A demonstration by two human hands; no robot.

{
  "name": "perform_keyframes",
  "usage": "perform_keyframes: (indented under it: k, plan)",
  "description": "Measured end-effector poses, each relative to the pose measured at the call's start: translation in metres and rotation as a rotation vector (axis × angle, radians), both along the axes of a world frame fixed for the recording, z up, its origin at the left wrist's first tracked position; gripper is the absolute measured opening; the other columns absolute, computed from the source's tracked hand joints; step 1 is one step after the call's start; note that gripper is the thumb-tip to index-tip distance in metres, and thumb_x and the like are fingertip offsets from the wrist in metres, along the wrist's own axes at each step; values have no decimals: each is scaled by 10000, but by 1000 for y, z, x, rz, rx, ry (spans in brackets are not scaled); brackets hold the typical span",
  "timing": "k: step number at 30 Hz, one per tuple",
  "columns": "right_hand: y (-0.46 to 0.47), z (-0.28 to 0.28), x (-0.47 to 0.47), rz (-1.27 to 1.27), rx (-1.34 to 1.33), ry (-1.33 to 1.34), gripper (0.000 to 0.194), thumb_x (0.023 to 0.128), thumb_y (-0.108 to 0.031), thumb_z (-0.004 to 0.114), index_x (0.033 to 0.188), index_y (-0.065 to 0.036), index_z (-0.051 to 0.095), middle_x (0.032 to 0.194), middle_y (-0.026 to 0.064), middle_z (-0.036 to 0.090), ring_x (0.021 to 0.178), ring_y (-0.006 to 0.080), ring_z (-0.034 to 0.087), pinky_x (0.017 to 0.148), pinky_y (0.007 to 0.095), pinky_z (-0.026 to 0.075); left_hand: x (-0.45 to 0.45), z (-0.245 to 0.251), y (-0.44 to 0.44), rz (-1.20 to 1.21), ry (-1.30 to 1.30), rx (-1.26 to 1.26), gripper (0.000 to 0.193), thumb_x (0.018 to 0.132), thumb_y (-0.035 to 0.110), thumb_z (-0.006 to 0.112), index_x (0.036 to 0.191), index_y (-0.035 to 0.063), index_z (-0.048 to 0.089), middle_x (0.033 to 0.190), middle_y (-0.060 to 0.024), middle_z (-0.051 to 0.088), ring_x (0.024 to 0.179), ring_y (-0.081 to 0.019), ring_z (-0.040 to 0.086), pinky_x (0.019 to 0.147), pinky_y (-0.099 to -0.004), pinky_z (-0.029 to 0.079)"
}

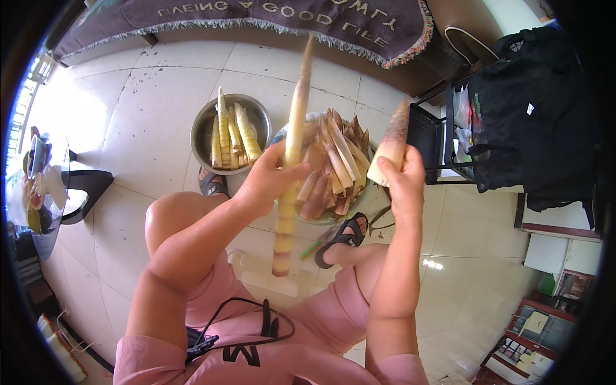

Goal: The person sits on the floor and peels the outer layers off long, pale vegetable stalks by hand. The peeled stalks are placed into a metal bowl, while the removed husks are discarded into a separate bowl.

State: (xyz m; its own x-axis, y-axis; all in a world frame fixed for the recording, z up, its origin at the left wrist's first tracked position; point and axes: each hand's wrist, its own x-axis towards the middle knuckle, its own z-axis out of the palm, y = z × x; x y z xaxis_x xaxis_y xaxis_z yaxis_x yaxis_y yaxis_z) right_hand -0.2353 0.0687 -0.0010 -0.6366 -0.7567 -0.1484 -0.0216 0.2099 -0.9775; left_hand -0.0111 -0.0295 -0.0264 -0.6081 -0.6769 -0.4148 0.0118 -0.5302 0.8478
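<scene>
My left hand (267, 180) grips a long bamboo shoot (288, 211) around its middle. The shoot stands nearly upright in the picture, with a brown tip and a pale yellow, ringed lower part. In my right hand (406, 180) is a piece of bamboo sheath (391, 147), cone-shaped, brown at its point and pale at its wide end. Below and between the hands sits a heap of loose bamboo sheaths (332, 166) in a wide round container (362, 207). Left of it, several peeled bamboo shoots (236, 134) lie in a steel basin (196, 130).
My sandalled feet (353, 228) rest on the tiled floor (159, 125) beside the containers. A small green and red object (310, 250) lies between my legs. A black rack (430, 137) with dark clothing (534, 110) stands at right. A glass table (53, 202) is at left, a covered sofa (269, 12) beyond.
</scene>
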Motion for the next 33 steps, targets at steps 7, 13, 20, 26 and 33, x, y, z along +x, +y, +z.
perform_keyframes:
  k: [7, 13, 20, 26, 33]
  plan:
    - [-7, -9, 32, 228, 144, 412, 353, 752, -142, 732, 1061, -3, 631, 944, 154, 656, 855, 246, 649, 776, 334, 506, 3, 1, 1, -26, -16, -75, 318, 880, 90, 669, 1132, 13, 491, 924, -26, 557, 787, -94, 547, 625, -257, 503]
    - [-20, -17, 55, 300, 322, 820, 438, 728, -168, 741, 1111, 10, 625, 1008, 205, 624, 902, 337, 626, 814, 384, 496, 7, 5, -1, -18, 2, -21, 324, 881, 120, 674, 1125, 10, 491, 898, -20, 537, 750, -89, 538, 615, -256, 501]
    - [-13, -15, 55, 334, 363, 722, 295, 770, -155, 687, 1018, 4, 670, 1045, 176, 629, 910, 340, 623, 813, 388, 496, 7, -6, 0, -63, -26, -108, 309, 891, 117, 660, 1145, 31, 507, 880, -1, 522, 740, -79, 526, 607, -245, 491]
    - [-12, -17, 55, 243, 104, 998, 196, 712, -60, 697, 905, -30, 692, 858, 135, 630, 786, 336, 602, 759, 394, 492, 6, -14, 6, -110, -60, -86, 313, 896, 119, 655, 1156, 22, 512, 875, 17, 488, 764, -68, 493, 656, -237, 469]
    - [-17, -7, 55, 186, -9, 394, 237, 816, -112, 695, 1017, -12, 621, 754, 39, 586, 623, 121, 539, 574, 257, 454, 2, -15, 13, -135, -177, -284, 368, 765, 191, 779, 1000, 28, 547, 827, -15, 526, 762, -106, 506, 660, -276, 463]
